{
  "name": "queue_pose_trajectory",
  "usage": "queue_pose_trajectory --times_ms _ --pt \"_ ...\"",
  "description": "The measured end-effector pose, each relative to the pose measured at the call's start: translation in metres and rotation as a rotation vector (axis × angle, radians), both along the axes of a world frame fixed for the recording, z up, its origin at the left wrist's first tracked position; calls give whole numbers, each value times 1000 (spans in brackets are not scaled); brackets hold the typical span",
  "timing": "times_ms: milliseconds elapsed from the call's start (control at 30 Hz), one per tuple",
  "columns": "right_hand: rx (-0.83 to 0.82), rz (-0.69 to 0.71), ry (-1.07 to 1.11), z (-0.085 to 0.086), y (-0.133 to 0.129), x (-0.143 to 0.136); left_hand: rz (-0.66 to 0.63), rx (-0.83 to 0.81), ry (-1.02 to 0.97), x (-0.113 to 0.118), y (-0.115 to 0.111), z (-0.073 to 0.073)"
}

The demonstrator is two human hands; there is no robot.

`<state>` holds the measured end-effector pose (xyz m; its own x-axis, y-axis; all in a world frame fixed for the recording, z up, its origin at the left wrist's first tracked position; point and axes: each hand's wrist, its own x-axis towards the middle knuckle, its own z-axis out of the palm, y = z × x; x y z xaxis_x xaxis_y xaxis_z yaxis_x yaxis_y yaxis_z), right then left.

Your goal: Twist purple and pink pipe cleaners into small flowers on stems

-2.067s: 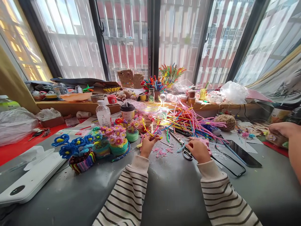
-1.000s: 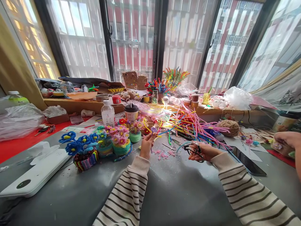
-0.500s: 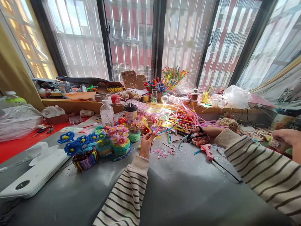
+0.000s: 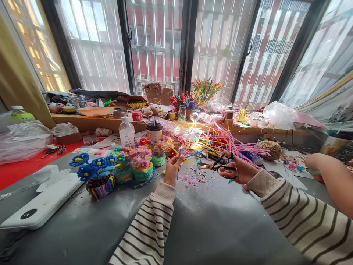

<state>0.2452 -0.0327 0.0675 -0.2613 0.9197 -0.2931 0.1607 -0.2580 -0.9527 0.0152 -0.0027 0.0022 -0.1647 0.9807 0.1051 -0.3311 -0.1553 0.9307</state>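
Note:
My left hand [image 4: 173, 171] pinches a small purple pipe-cleaner flower [image 4: 181, 151] by its stem. Out to the right, my right hand [image 4: 239, 170] has its fingers in the handles of black-handled scissors [image 4: 220, 165]; their blades point left towards the flower, apart from it. Between the hands, small silver scissors [image 4: 202, 173] lie on the grey table [image 4: 209, 224] beside pink fuzzy clippings [image 4: 189, 180]. Left of my left hand stand pots of fuzzy flowers: a pink one [image 4: 142, 162] and a blue one [image 4: 100, 180]. My right hand and sleeve mostly hide a pink glue gun.
A loose heap of coloured pipe cleaners [image 4: 228, 141] lies behind my hands, with a twine ball [image 4: 268, 149] at its right. A lidded cup [image 4: 154, 131] and clear bottle [image 4: 127, 134] stand behind the pots. Another person's hand [image 4: 317, 162] is at far right. A white device [image 4: 44, 202] lies left.
My right hand has brought the scissors left, nearer the flower, and covered the glue gun. My left hand has barely moved. The other person's arm has shifted left.

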Motion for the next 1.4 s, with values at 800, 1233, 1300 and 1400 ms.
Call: queue_pose_trajectory --times_ms 800,1233,1300,1400 --pt "37 2 252 -85 -23 -38 20 71 -29 -1 3 -1" --pt "47 218 261 -87 -24 -56 27 77 -146 -2 6 -1" --pt "48 239 258 -83 -25 -55 34 72 -142 -2 5 -1" --pt "68 255 253 -80 -28 -54 45 79 -118 -1 4 0"
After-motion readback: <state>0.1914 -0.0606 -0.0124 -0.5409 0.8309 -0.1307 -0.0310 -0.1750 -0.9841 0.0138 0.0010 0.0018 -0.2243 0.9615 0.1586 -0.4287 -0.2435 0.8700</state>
